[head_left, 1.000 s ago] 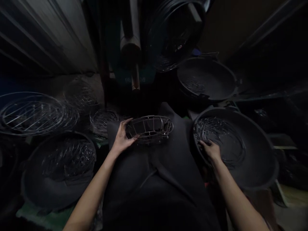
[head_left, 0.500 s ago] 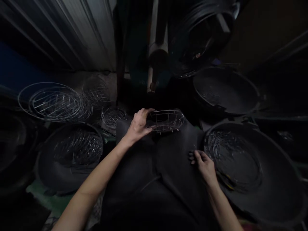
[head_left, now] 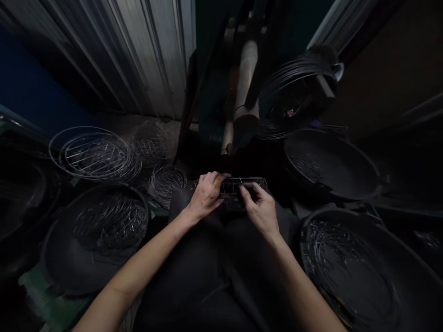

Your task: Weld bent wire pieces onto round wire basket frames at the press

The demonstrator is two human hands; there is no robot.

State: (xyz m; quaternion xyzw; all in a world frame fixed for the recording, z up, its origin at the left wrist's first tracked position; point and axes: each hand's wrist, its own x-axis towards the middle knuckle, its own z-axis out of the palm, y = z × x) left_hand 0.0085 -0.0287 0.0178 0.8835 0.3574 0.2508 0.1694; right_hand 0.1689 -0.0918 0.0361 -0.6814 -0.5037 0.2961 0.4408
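The left hand (head_left: 206, 196) and right hand (head_left: 260, 211) both clasp a wire basket (head_left: 242, 186) at center — fingers curled over its rim, an even two-handed hold.

No text can be read; faint pale marks on the teal panel (head_left: 215, 137) are too dim.

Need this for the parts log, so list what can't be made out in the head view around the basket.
Head view only:
The wire basket: its middle and underside are hidden by the left hand and right hand.
The black tub at lower right: cut off by the frame's right and bottom edges.
The black wire coil hanging above: its centre is too dark to make out.
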